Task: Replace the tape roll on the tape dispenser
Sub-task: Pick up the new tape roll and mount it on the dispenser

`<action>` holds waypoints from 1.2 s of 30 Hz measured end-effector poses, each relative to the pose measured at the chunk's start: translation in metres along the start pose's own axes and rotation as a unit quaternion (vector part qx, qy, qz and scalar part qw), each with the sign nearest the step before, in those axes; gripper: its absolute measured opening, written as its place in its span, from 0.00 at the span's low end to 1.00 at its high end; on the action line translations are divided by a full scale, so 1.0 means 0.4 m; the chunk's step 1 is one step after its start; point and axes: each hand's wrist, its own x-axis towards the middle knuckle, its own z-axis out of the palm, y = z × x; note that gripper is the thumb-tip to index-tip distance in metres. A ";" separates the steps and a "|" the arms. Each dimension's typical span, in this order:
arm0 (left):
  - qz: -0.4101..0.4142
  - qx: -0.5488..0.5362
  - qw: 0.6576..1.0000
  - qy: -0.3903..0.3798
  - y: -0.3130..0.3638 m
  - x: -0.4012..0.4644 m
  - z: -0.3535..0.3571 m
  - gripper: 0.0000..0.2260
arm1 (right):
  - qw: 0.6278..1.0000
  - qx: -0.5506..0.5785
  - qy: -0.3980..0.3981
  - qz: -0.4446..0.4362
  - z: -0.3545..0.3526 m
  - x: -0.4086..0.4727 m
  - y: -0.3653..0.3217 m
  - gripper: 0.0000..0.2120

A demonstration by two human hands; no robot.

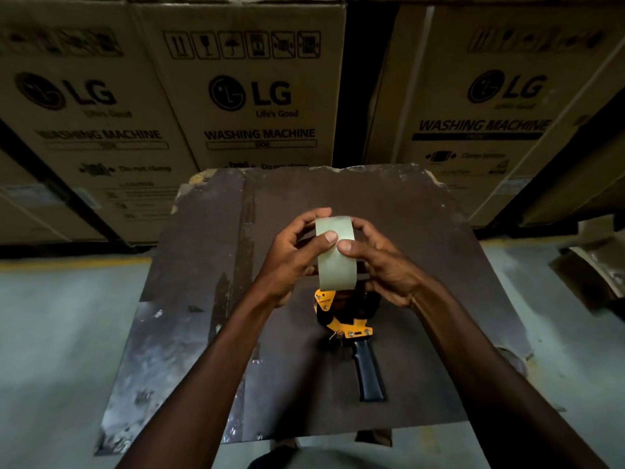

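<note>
So both hands, left hand [291, 255] and right hand [382, 262], grip the pale wide tape roll [336, 255] above the yellow black-handled tape dispenser [351, 330]. Looks like finding the tape end; next, seat it on the hub.

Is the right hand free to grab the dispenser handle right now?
Probably not yet: the right hand and left hand both hold the tape roll. The handle itself lies uncovered.
</note>
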 end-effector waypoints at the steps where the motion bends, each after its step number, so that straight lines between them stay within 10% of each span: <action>1: 0.002 -0.004 1.000 0.002 0.005 0.003 0.005 0.19 | 1.000 -0.005 -0.002 -0.007 -0.003 0.002 -0.008 0.35; 36: 0.047 0.064 0.996 0.042 0.068 0.012 0.123 0.07 | 0.990 -0.097 -0.036 -0.097 -0.108 -0.048 -0.044 0.31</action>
